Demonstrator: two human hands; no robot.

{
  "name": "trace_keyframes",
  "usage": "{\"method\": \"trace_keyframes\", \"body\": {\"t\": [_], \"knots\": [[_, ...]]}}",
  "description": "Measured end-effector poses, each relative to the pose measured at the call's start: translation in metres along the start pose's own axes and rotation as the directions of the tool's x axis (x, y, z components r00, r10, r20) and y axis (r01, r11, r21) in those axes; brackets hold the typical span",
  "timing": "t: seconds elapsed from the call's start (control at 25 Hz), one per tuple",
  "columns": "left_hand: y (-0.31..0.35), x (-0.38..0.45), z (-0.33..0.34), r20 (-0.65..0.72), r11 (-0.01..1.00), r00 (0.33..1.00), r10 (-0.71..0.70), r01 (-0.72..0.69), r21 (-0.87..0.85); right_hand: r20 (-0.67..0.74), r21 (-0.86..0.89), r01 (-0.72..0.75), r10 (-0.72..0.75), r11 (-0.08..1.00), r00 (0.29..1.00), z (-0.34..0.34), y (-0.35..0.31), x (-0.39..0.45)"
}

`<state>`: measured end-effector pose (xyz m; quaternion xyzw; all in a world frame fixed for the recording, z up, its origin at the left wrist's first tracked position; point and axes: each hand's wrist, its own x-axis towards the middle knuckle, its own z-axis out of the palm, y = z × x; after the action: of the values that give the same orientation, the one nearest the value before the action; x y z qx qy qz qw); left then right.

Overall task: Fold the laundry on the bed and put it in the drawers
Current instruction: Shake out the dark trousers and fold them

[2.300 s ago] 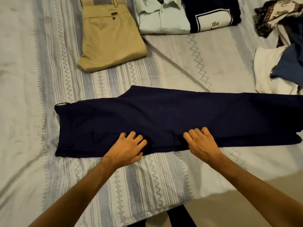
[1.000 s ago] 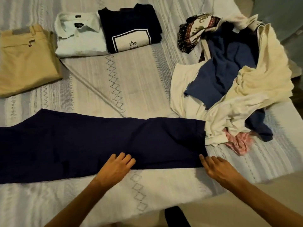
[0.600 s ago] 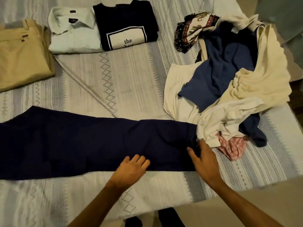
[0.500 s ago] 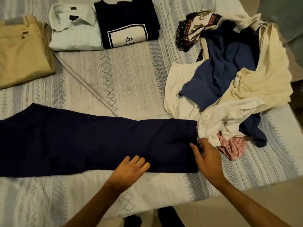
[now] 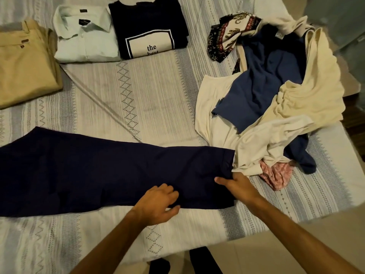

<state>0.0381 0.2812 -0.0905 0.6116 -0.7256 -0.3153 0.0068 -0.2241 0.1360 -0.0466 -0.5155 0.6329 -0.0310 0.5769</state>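
Dark navy trousers (image 5: 98,171) lie flat and lengthwise across the near part of the bed, leg ends to the right. My right hand (image 5: 236,183) grips the leg cuffs at the right end, thumb on top of the cloth. At the trousers' near edge my left hand (image 5: 158,204) pinches the fabric, fingers curled over it and thumb underneath. A heap of unfolded laundry (image 5: 276,99) in cream, blue, pink and a patterned print lies just right of the cuffs, touching them.
Folded khaki trousers (image 5: 23,64), a folded white shirt (image 5: 85,34) and a folded dark printed T-shirt (image 5: 148,28) sit in a row at the far side. The striped bedspread (image 5: 148,99) covers the bed; floor shows at the lower right.
My view has swung right along the trousers to the leg ends. Both hands slid rightward; the right hand has taken hold of the cuffs, and the left now curls on the near edge.
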Motion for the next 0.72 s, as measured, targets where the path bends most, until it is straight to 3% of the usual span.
{"method": "trace_keyframes", "body": {"t": [0.04, 0.08, 0.12, 0.16, 0.2, 0.28, 0.36, 0.44, 0.52, 0.64, 0.68, 0.72], "knots": [[0.011, 0.004, -0.011, 0.006, 0.941, 0.984, -0.179, 0.173, -0.289, -0.080, -0.237, 0.164, -0.187, 0.958, 0.979, 0.006, -0.004, -0.006], [0.022, 0.007, -0.026, 0.046, 0.721, 0.932, -0.359, 0.308, -0.621, -0.119, -0.446, 0.320, -0.409, 0.836, 0.905, 0.015, -0.009, -0.017], [0.031, 0.009, -0.039, 0.066, 0.467, 0.878, -0.474, 0.314, -0.826, -0.090, -0.577, 0.437, -0.585, 0.691, 0.806, 0.026, -0.018, -0.033], [0.037, 0.011, -0.050, 0.071, 0.283, 0.855, -0.513, 0.247, -0.927, -0.025, -0.628, 0.510, -0.670, 0.588, 0.742, 0.039, -0.028, -0.047], [0.045, 0.011, -0.062, 0.087, 0.139, 0.875, -0.477, 0.172, -0.975, 0.038, -0.627, 0.556, -0.691, 0.546, 0.722, 0.052, -0.038, -0.061], [0.061, 0.001, -0.073, 0.087, -0.046, 0.908, -0.410, 0.075, -0.996, 0.160, -0.558, 0.627, -0.671, 0.543, 0.724, 0.075, -0.050, -0.082], [0.075, -0.011, -0.079, 0.046, -0.071, 0.867, -0.497, 0.012, -0.997, 0.228, -0.359, 0.662, -0.626, 0.658, 0.746, 0.088, -0.053, -0.090], [0.074, -0.018, -0.073, -0.002, 0.017, 0.768, -0.640, 0.011, -1.000, 0.192, -0.184, 0.628, -0.599, 0.756, 0.777, 0.097, -0.052, -0.091], [0.066, -0.023, -0.067, -0.039, 0.095, 0.693, -0.720, 0.043, -0.995, 0.176, -0.259, 0.591, -0.564, 0.764, 0.807, 0.104, -0.044, -0.089], [0.064, -0.034, -0.069, -0.092, 0.172, 0.533, -0.841, 0.103, -0.980, 0.269, -0.357, 0.572, -0.505, 0.738, 0.820, 0.115, -0.035, -0.097], [0.071, -0.039, -0.078, -0.100, 0.175, 0.518, -0.850, 0.098, -0.980, 0.267, -0.313, 0.549, -0.483, 0.775, 0.834, 0.116, -0.038, -0.103], [0.079, -0.043, -0.086, -0.085, 0.159, 0.559, -0.825, 0.086, -0.983, 0.234, -0.244, 0.518, -0.469, 0.820, 0.852, 0.116, -0.041, -0.108]]}}
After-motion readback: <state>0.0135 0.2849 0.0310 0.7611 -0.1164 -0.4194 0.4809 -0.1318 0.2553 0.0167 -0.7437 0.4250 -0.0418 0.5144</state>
